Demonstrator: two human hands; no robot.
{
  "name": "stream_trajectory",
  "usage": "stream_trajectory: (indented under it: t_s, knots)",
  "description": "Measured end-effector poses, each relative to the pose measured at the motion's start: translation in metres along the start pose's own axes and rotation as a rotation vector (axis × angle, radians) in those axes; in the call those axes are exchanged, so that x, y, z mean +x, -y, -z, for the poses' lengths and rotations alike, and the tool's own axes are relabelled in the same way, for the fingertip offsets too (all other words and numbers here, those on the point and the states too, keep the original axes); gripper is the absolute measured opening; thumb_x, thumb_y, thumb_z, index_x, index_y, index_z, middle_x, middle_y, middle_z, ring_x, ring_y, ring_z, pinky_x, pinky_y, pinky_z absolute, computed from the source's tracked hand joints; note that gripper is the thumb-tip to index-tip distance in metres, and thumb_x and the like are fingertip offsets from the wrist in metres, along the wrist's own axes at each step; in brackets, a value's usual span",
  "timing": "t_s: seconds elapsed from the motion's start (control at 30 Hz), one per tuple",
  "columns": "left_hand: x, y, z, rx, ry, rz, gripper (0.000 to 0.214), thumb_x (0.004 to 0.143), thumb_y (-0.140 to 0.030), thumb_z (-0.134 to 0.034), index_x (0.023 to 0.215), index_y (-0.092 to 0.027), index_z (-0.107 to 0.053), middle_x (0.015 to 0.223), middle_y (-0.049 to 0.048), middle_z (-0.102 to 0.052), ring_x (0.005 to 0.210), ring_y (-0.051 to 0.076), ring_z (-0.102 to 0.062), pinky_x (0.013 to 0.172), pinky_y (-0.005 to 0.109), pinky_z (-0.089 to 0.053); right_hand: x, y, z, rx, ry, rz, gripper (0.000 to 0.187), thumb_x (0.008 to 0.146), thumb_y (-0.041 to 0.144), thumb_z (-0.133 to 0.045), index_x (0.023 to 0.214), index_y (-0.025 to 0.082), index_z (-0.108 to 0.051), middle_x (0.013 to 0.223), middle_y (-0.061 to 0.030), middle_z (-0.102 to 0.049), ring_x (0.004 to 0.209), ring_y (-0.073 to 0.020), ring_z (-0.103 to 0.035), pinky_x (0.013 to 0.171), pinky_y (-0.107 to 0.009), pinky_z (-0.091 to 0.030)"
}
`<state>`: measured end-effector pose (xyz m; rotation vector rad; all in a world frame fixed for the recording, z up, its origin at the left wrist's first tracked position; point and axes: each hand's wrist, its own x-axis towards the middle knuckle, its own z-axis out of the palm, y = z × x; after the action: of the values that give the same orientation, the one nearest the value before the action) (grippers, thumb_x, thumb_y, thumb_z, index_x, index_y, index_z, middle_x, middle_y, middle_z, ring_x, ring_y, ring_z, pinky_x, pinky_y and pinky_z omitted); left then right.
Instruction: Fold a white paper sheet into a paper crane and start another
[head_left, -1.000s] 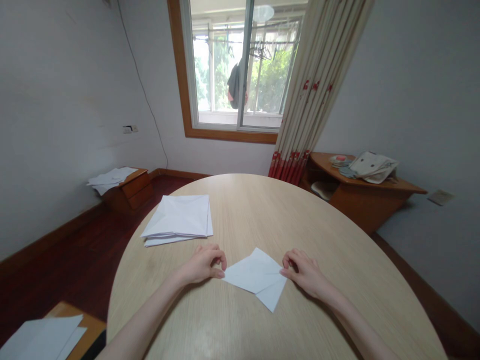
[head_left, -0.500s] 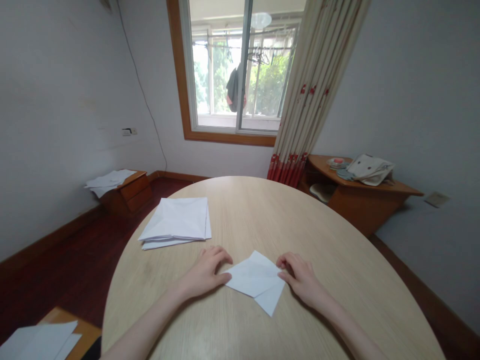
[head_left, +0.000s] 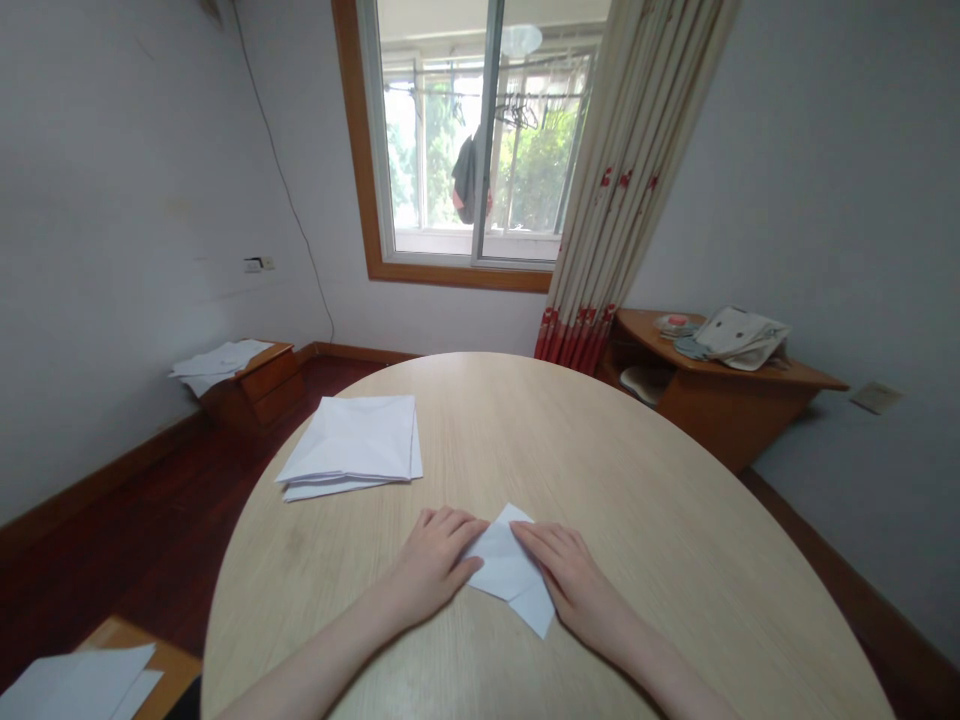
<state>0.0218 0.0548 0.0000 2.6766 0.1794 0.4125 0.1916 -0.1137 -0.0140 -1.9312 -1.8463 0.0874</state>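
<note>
A folded white paper [head_left: 506,570] lies on the round wooden table [head_left: 570,440] close to me. My left hand [head_left: 435,560] lies flat on the paper's left part, fingers stretched out. My right hand [head_left: 566,580] lies flat over its right part, fingers pointing toward the left hand. Both hands press the paper down and cover much of it. A pointed corner of the paper sticks out below, between my wrists.
A stack of white sheets [head_left: 352,445] lies on the table's left. A low wooden cabinet [head_left: 251,380] with papers stands by the left wall. A corner shelf [head_left: 720,385] with a bag is at the right. More paper [head_left: 75,680] lies at bottom left.
Both hands have moved inward from the paper's outer corners to its middle. Their fingers went from pinched to flat, and the paper's side corners were folded in under them.
</note>
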Motion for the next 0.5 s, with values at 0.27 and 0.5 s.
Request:
stream_trajectory:
  t_s: [0.27,0.5]
  knots:
    - [-0.0004,0.0016,-0.0065,0.023,-0.019,0.008,0.03,0.089,-0.019,-0.058,0.119,-0.022,-0.052,0.111,0.0045,-0.06,0.101,0.024,-0.051,0.087,0.039,-0.038,0.0014,0.0017,-0.0032,0.013,-0.013,-0.015,0.049,0.089,0.006,-0.033,0.135,0.021,-0.044,0.126,-0.0131,-0.057,0.113,-0.025,-0.052,0.094,-0.047,-0.043]
    - [-0.0009,-0.0022,-0.0079,-0.22,-0.055,-0.075,0.021,0.09,-0.008,-0.047,0.103,-0.02,-0.058,0.103,0.0057,-0.058,0.099,0.019,-0.052,0.087,0.03,-0.043,0.0021,0.0022,-0.0069,0.053,-0.096,0.036,0.049,0.087,0.006,-0.036,0.131,0.022,-0.047,0.127,-0.013,-0.055,0.115,-0.0236,-0.05,0.096,-0.044,-0.044]
